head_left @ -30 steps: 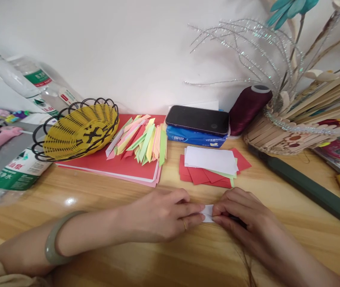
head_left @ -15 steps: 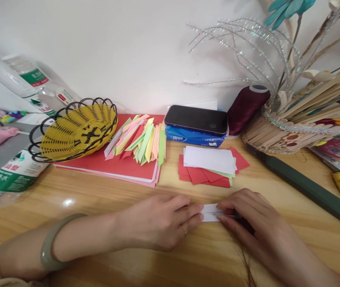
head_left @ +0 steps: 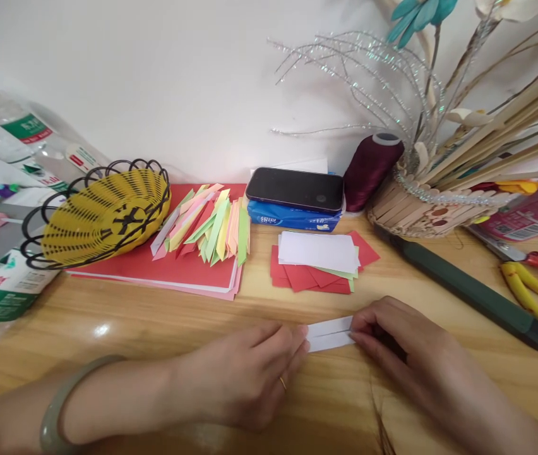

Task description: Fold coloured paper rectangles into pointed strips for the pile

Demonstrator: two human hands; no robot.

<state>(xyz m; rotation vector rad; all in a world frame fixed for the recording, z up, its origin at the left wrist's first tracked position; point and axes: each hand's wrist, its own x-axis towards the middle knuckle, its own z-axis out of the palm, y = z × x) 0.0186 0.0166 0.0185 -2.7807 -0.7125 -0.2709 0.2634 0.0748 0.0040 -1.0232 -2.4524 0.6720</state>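
A small white paper strip (head_left: 329,334) lies between my two hands, with a lengthwise line along its middle where its edges meet. My left hand (head_left: 259,366) pinches its left end, fingers closed and pressed on the paper. At the other end, the thumb and forefinger of my right hand (head_left: 396,347) hold the strip's tip. Just beyond are white paper slips (head_left: 319,251) on top of red paper slips (head_left: 292,276), with a bit of green showing between. To the left, folded coloured paper pieces (head_left: 212,227) rest on red sheets (head_left: 193,272).
A yellow woven basket (head_left: 103,221) tilts on the red sheets, beside plastic bottles (head_left: 8,284). At the back, a phone (head_left: 295,188) tops a blue tissue pack (head_left: 292,218), near a maroon thread spool (head_left: 373,170). A dark green-handled tool (head_left: 468,287) and pliers (head_left: 529,297) lie right.
More of the white strip shows between my hands, which are slightly farther apart. The strip now slants up to the right. The whole view has shifted a little.
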